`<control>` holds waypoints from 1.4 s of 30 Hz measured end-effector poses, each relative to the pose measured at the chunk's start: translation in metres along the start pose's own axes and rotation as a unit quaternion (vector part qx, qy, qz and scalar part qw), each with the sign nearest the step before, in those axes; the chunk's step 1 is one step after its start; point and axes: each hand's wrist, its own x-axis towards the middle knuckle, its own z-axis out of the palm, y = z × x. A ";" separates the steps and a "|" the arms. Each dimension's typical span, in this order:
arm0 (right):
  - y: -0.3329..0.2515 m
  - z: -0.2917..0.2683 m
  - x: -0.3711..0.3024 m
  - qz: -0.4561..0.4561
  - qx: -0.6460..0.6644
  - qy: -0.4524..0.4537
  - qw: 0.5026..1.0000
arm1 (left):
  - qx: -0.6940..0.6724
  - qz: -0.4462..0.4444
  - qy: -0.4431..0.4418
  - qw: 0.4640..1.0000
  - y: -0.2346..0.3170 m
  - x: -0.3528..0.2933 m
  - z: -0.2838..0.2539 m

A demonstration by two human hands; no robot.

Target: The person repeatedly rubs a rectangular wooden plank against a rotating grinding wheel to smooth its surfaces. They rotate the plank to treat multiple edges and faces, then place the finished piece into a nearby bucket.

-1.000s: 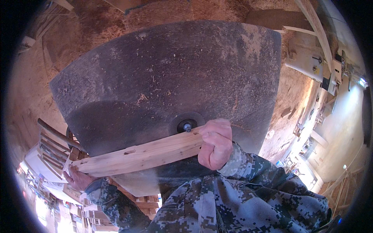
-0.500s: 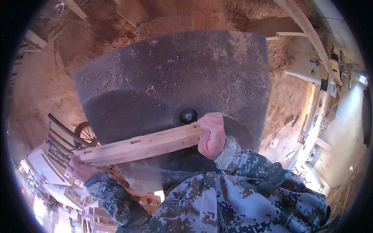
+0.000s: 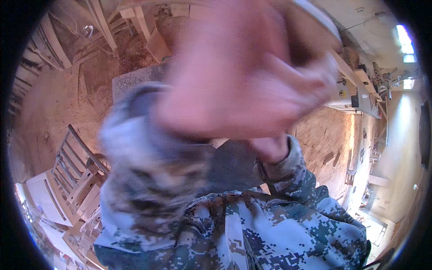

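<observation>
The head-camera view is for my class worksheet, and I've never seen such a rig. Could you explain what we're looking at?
There is no robot here: these are a person's own bare hands, seen by a wide fisheye camera worn on the head, so straight edges bend near the rim. The large pink blur is the left hand, raised close to the lens. The right hand is partly hidden behind it. Both arms wear the sleeves of a camouflage-patterned fabric jacket. Below the hands is a dark grey flat surface, mostly covered, so what lies on it can't be told. A small pale wooden corner peeks out there, but each hand's grip is too blurred or hidden to read.
</observation>
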 end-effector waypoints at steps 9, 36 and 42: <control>0.063 -0.075 -0.104 0.028 0.360 0.492 0.792 | 0.176 -0.157 -0.212 0.948 -0.048 -0.218 0.056; 0.151 -0.067 -0.251 0.053 -0.437 0.056 0.896 | 0.463 -0.339 0.186 0.798 -0.172 -0.249 -0.025; 0.134 -0.061 -0.252 0.040 -0.401 0.079 0.912 | 0.437 -0.376 0.144 0.804 -0.156 -0.245 -0.039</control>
